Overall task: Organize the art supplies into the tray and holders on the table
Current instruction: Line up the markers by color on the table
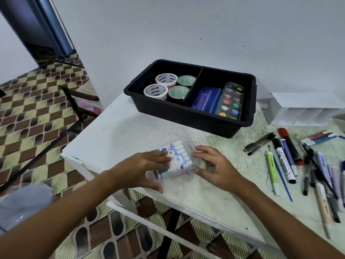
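Clear plastic case of markers (172,159), lower centre of the frame, lying on the white speckled table (205,195) near its front-left corner; white-capped markers in a row inside, bear label on top.

Left hand (143,165), on the case's left side: fingers laid over the label, thumb curled under the near edge, gripping.

Right hand (214,165), on the case's right end: fingers curved over the far corner, thumb at the near side, gripping.

Black divided tray (186,113), centre of the frame, against the wall. Left compartment: four tape rolls (169,86), two white printed "Ninso", two with green cores. Right compartment: purple eraser block (205,99) beside a watercolour palette (231,100) tilted against the right wall.

Clear holder (302,111), right edge, beside the tray.

Loose pens and markers (302,161), lower right, scattered on the table, well apart from the case.
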A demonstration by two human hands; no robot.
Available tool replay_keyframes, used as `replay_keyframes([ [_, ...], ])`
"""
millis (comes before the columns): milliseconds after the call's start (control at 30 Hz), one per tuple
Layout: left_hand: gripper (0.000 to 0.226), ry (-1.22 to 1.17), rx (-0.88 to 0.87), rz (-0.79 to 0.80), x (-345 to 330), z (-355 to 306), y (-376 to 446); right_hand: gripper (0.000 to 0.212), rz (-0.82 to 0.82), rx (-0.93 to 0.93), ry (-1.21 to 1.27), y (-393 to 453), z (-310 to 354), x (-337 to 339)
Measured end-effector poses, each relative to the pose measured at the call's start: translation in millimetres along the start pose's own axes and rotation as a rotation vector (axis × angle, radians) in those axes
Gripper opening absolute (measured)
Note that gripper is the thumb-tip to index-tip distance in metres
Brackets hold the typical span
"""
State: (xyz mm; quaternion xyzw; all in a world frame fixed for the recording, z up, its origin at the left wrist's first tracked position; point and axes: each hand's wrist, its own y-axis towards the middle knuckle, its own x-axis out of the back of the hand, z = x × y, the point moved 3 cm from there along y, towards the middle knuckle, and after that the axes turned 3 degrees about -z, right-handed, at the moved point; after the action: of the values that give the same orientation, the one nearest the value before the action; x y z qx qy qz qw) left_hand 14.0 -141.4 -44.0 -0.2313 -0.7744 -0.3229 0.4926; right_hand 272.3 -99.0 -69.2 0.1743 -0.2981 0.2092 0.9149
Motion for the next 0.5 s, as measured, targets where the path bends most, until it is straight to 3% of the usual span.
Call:
replay_keyframes([
  [133,0.065,-0.027,0.071,-0.079,-8,6,-2,0.061,-0.023,0.146,-0.227,3,6,3],
  [300,0.047,-0.025,0.145,-0.138,-13,26,-9,0.042,-0.097,0.299,-0.330,9,12,-3],
  [500,0.057,-0.041,0.153,-0.201,-14,31,-6,0.053,-0.065,0.322,-0.342,14,9,-15],
])
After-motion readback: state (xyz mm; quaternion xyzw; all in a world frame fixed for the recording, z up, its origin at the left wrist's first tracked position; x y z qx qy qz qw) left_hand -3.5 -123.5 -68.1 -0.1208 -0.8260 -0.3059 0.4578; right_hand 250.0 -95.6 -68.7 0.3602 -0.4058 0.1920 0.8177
